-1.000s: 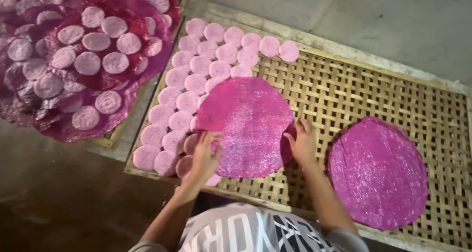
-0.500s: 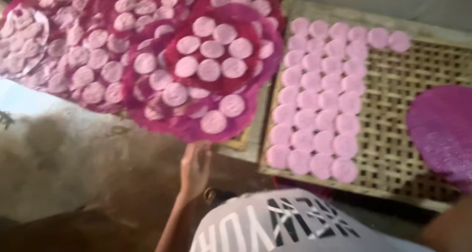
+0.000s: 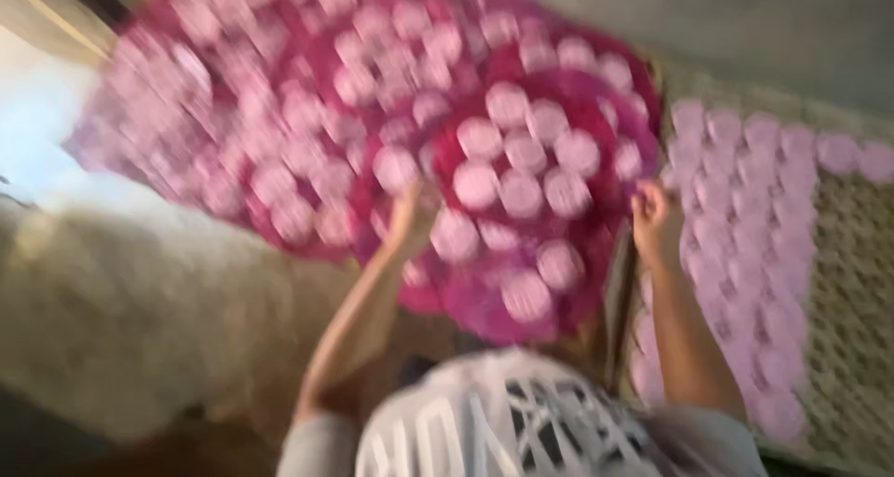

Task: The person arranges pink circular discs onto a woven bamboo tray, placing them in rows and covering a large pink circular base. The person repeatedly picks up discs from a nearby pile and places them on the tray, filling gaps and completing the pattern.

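1. We're looking down through heavy motion blur at a stack of round magenta mats [image 3: 521, 207], each covered with pale pink discs [image 3: 521, 193].

2. Our left hand [image 3: 410, 218] is up at the left edge of the top mat, touching it near the lower left discs. The fingers look curled onto the rim, but the blur is too strong for us to tell whether they grip it or just rest there.

3. Our right hand [image 3: 655, 218] sits at the right edge of that same mat, fingers bunched as if pinching the rim. Again, we cannot tell for sure if the hold is closed.

4. So the top mat lies between our two hands, on top of the other loaded mats that spread away to the upper left.

5. Just beside it on the right, a woven bamboo rack [image 3: 852, 254] carries rows of pink discs [image 3: 745, 216] laid straight on the lattice, close together.

6. At the bottom, our white shirt with dark print [image 3: 521, 426] fills the near edge.

7. To the left, a pale rough floor [image 3: 130, 291] runs under the pile.
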